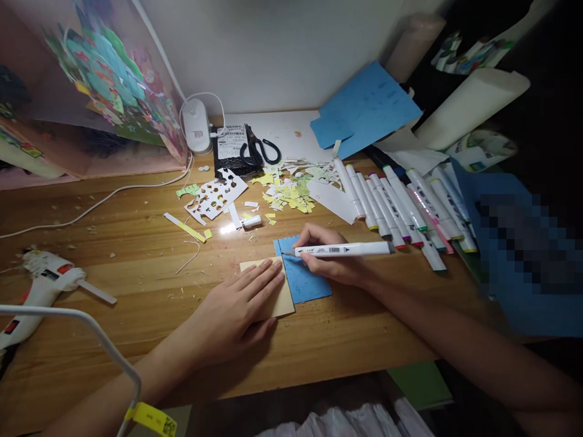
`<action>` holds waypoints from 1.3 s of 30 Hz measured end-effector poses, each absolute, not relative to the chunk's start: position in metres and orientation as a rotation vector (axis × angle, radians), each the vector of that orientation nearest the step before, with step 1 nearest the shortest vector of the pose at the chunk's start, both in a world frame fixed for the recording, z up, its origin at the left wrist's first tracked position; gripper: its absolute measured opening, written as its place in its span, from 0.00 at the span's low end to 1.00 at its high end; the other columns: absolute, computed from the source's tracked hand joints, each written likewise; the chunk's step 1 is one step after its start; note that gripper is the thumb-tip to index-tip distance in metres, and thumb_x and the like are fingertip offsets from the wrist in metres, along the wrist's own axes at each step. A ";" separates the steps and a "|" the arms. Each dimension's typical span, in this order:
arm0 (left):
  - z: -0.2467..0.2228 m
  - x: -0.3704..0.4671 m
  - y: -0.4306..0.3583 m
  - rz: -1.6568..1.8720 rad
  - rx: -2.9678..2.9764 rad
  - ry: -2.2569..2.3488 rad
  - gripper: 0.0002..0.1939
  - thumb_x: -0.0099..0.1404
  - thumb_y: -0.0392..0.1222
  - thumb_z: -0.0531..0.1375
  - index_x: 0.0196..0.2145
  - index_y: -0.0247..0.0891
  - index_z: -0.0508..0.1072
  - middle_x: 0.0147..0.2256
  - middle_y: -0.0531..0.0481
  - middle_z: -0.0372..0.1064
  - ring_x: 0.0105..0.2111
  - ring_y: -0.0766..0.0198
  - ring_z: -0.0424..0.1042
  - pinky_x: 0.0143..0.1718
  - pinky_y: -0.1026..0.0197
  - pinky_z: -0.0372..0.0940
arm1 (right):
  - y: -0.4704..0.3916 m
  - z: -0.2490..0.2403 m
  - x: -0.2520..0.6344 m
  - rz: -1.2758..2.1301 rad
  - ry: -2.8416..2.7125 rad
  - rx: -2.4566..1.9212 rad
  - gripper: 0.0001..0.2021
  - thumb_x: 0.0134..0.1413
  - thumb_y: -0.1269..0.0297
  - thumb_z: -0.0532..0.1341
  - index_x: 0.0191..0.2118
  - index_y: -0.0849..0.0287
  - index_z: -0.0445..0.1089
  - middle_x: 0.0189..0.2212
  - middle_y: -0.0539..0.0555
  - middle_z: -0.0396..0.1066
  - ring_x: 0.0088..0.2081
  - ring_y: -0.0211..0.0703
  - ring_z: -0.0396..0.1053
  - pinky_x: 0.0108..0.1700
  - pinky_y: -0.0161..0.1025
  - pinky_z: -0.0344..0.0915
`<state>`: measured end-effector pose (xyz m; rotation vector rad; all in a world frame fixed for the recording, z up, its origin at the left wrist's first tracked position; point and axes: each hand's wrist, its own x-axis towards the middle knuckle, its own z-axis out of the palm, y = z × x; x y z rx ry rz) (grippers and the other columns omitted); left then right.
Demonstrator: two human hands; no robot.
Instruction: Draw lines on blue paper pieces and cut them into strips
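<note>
My right hand (325,252) grips a white marker (346,249), its tip on the upper left part of a small blue card (310,282). A dark line runs along the card there. Flat on a cream-coloured card (283,301), my left hand (248,291) rests with fingers stretched out. The cream card overlaps the left part of the blue one, and its right edge lies beside the marker tip. A white marker cap (251,222) lies on the table just beyond the cards.
Paper scraps (291,191), black-handled scissors (259,152) and a punched white card (216,197) lie behind my hands. Several markers (387,206) lie at the right, near blue sheets (368,109). A glue gun (40,291) and a white lamp arm (91,321) are at the left.
</note>
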<state>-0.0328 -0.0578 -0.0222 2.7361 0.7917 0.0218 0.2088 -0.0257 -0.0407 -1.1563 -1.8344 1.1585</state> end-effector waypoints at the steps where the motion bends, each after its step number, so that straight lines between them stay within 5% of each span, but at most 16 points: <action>1: -0.022 -0.033 -0.058 0.019 2.742 0.791 0.31 0.68 0.45 0.50 0.64 0.34 0.46 0.65 0.46 0.40 0.64 0.57 0.43 0.61 0.51 0.51 | -0.027 -0.039 0.208 1.126 -1.837 -1.189 0.07 0.49 0.63 0.61 0.31 0.60 0.63 0.25 0.48 0.64 0.25 0.34 0.59 0.26 0.32 0.54; 9: -0.023 -0.034 -0.057 0.042 2.756 0.775 0.31 0.67 0.43 0.52 0.64 0.33 0.48 0.65 0.44 0.42 0.64 0.57 0.43 0.61 0.52 0.51 | -0.039 -0.037 0.198 1.004 -1.865 -1.336 0.15 0.54 0.59 0.60 0.22 0.59 0.59 0.17 0.44 0.58 0.20 0.31 0.54 0.22 0.31 0.49; 39: -0.018 -0.034 -0.055 -0.014 2.655 0.779 0.31 0.67 0.44 0.51 0.64 0.36 0.47 0.65 0.46 0.41 0.64 0.58 0.44 0.62 0.51 0.48 | -0.039 -0.041 0.198 0.824 -2.090 -1.173 0.12 0.50 0.65 0.59 0.20 0.58 0.57 0.18 0.46 0.60 0.21 0.33 0.57 0.25 0.33 0.50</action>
